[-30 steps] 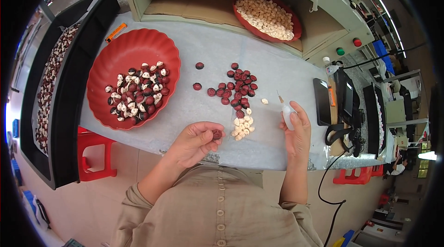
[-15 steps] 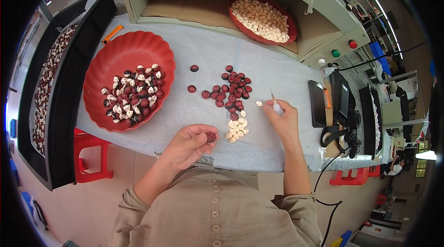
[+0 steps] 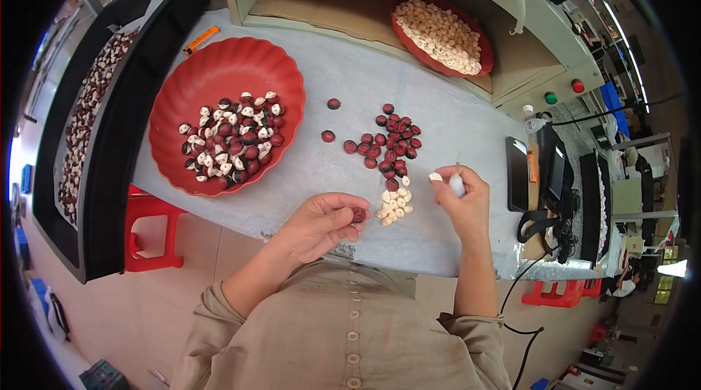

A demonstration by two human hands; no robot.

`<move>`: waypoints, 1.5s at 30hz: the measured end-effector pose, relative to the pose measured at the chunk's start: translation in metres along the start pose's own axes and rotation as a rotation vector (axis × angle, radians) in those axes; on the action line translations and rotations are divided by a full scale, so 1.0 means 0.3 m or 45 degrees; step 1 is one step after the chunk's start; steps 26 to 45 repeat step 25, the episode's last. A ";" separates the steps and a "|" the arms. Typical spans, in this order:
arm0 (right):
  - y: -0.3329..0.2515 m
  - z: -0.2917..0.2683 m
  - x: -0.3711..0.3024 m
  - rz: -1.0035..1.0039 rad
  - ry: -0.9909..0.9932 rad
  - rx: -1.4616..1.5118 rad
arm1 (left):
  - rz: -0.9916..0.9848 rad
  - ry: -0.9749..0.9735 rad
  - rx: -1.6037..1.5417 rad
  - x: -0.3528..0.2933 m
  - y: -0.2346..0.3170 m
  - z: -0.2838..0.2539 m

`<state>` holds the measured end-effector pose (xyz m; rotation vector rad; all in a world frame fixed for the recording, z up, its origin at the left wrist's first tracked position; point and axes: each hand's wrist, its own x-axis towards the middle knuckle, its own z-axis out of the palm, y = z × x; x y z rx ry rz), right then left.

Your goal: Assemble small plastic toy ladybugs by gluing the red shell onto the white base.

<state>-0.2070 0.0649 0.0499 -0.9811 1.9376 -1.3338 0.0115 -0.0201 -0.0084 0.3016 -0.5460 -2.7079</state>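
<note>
My left hand pinches a small dark red round piece between thumb and fingertips, just above the table's near edge. Over to the right, my right hand holds a small cream piece at its thumb tip. In the same hand is a small whitish bottle with a thin tip, partly hidden by the fingers. Between the hands lies a pile of cream pieces, touching a larger cluster of dark red and black round pieces. Two more red pieces lie apart to the left.
A scalloped red bowl at left holds joined red, black and cream pieces. Beyond it stands a long black tray of similar pieces. Another red bowl of cream pieces sits in the shelf. A dark phone-like slab lies at right.
The cream piece that lay on the table beside my right hand is now pinched in it. The bottle has tilted in that hand. My left hand keeps its red piece; the whole view has shifted.
</note>
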 end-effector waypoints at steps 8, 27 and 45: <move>-0.026 0.091 -0.104 -0.074 -0.404 0.815 | -0.005 0.002 0.025 0.003 -0.004 0.003; -0.058 0.147 -0.148 -0.174 -0.417 0.230 | -0.043 0.110 0.095 0.005 -0.027 0.044; -0.058 0.147 -0.148 -0.174 -0.417 0.230 | -0.043 0.110 0.095 0.005 -0.027 0.044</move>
